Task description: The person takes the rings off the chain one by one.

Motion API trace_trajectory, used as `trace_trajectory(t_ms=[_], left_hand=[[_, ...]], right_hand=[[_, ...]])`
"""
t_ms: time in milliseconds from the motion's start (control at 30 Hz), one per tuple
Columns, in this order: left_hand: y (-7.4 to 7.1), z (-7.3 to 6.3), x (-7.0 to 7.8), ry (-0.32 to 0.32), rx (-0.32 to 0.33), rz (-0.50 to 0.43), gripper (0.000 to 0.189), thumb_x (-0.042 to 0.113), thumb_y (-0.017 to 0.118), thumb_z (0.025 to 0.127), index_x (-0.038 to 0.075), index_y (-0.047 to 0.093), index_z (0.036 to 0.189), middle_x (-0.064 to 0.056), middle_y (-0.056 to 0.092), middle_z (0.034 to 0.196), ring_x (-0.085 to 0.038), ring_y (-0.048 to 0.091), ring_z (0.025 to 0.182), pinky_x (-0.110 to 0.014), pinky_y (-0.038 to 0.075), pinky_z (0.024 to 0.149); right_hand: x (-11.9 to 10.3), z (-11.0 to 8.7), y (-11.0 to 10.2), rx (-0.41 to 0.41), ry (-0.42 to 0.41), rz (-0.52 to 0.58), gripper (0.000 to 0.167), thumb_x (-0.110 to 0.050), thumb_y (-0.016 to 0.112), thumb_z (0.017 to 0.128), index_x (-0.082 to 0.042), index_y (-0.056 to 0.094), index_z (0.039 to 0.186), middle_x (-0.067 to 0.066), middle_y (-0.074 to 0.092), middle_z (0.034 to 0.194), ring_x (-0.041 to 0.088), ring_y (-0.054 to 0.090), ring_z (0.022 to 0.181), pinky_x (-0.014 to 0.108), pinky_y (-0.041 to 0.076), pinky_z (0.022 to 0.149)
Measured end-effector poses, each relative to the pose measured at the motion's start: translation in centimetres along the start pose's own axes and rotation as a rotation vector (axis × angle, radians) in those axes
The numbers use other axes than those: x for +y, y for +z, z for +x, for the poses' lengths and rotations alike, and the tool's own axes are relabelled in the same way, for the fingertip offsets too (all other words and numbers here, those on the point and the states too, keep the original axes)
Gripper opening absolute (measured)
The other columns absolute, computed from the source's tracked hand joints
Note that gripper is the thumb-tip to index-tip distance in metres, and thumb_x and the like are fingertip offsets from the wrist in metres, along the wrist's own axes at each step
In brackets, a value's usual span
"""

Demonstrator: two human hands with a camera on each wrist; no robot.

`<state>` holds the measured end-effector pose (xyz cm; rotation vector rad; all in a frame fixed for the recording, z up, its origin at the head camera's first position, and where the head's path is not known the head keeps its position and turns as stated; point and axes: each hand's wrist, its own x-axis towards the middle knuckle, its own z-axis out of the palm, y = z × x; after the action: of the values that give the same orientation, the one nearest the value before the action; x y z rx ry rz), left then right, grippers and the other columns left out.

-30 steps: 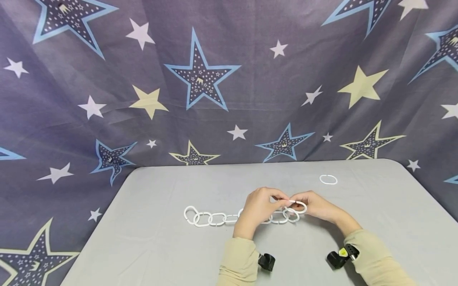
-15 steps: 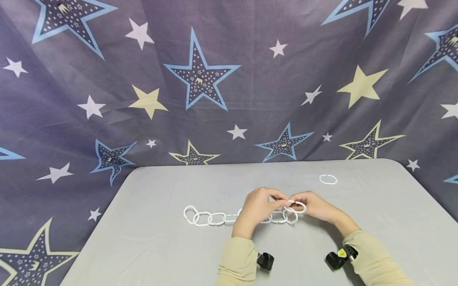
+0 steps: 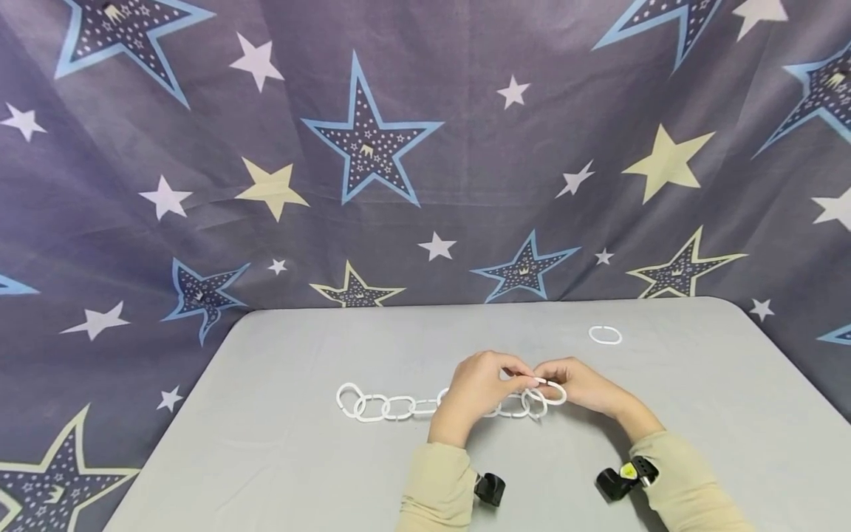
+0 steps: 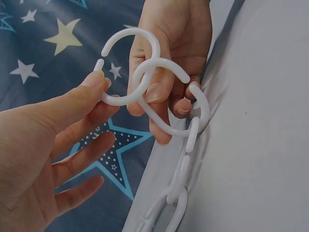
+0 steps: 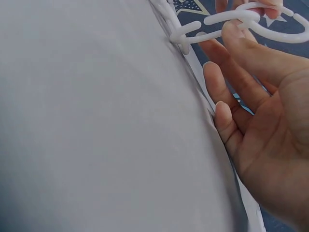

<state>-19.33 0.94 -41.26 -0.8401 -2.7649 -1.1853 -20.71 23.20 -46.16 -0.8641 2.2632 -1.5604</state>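
A chain of white plastic links [image 3: 397, 408] stretches across the table, its middle partly hidden behind my left hand [image 3: 475, 388]. Between thumb and forefinger that hand pinches a split white link [image 4: 153, 46], raised off the table. This link passes through the chain's end link [image 4: 166, 126], which my right hand [image 3: 585, 384] pinches between thumb and fingers. Both links show a small gap in their loops in the left wrist view. In the right wrist view the end link lies across the right forefinger under the thumb, the other fingers loosely bent.
One loose white link [image 3: 605, 335] lies toward the back right of the grey table [image 3: 299, 473]. Behind the table hangs a dark cloth [image 3: 399, 236] printed with stars. A black wrist camera [image 3: 490, 489] sits by the left cuff, another camera [image 3: 618, 482] by the right.
The whole head view has shifted slightly to the left. Both hands keep the same links pinched, with only slight movement.
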Motion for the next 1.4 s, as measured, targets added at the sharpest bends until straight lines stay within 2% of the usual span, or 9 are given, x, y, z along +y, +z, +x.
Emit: trace_trajectory(t_ms=[233,500,700,900,1167,1400], left_hand=[[0.1,0.0,0.7,0.047,0.0,0.086,0.014,0.041,0.073,0.087,0.03,0.079,0.094,0.024,0.067,0.087,0.001,0.061,0.085,-0.017,0.044,0.077],[0.6,-0.2,0.9,0.122,-0.007,0.246,0.015,0.043,0.072,0.087,0.031,0.078,0.094,0.021,0.071,0.094,0.0,0.061,0.087,-0.021,0.044,0.084],[0.5,-0.6,0.8,0.159,-0.006,0.324,0.013,0.041,0.071,0.089,0.03,0.077,0.094,0.018,0.071,0.099,-0.001,0.063,0.092,-0.024,0.046,0.085],[-0.2,-0.7,0.8,0.207,-0.032,0.378,0.015,0.041,0.07,0.09,0.03,0.076,0.097,0.016,0.071,0.104,-0.003,0.063,0.098,-0.024,0.045,0.088],[-0.4,-1.2,0.6,0.302,-0.071,0.413,0.016,0.043,0.07,0.089,0.03,0.076,0.097,0.017,0.07,0.098,-0.002,0.062,0.09,-0.023,0.045,0.088],[-0.7,-1.5,0.3,0.316,-0.101,0.441,0.014,0.042,0.07,0.09,0.031,0.076,0.097,0.019,0.07,0.099,-0.003,0.061,0.091,-0.024,0.045,0.087]], right_hand=[[0.1,-0.1,-0.2,0.02,0.017,0.031,0.015,-0.003,0.065,0.092,0.003,0.069,0.105,0.013,0.073,0.1,0.01,0.066,0.091,0.024,0.05,0.083],[0.2,-0.2,0.0,0.024,0.058,0.076,0.021,-0.005,0.066,0.09,0.009,0.067,0.107,0.0,0.073,0.097,0.012,0.067,0.089,0.026,0.052,0.081],[0.5,-0.2,0.1,0.021,0.047,0.102,0.02,-0.004,0.065,0.091,0.01,0.067,0.107,0.004,0.073,0.097,0.013,0.067,0.089,0.025,0.052,0.081],[0.5,-0.2,0.0,0.013,0.004,0.092,0.018,-0.002,0.063,0.093,0.008,0.067,0.107,0.011,0.072,0.096,0.013,0.067,0.087,0.025,0.052,0.079],[0.3,-0.4,0.0,0.027,0.043,0.058,0.015,-0.006,0.065,0.093,0.003,0.069,0.105,0.008,0.073,0.096,0.014,0.067,0.087,0.025,0.051,0.078],[0.2,-0.1,0.0,0.026,0.049,0.057,0.017,-0.005,0.064,0.093,0.005,0.068,0.106,0.01,0.072,0.098,0.014,0.067,0.088,0.025,0.051,0.08]])
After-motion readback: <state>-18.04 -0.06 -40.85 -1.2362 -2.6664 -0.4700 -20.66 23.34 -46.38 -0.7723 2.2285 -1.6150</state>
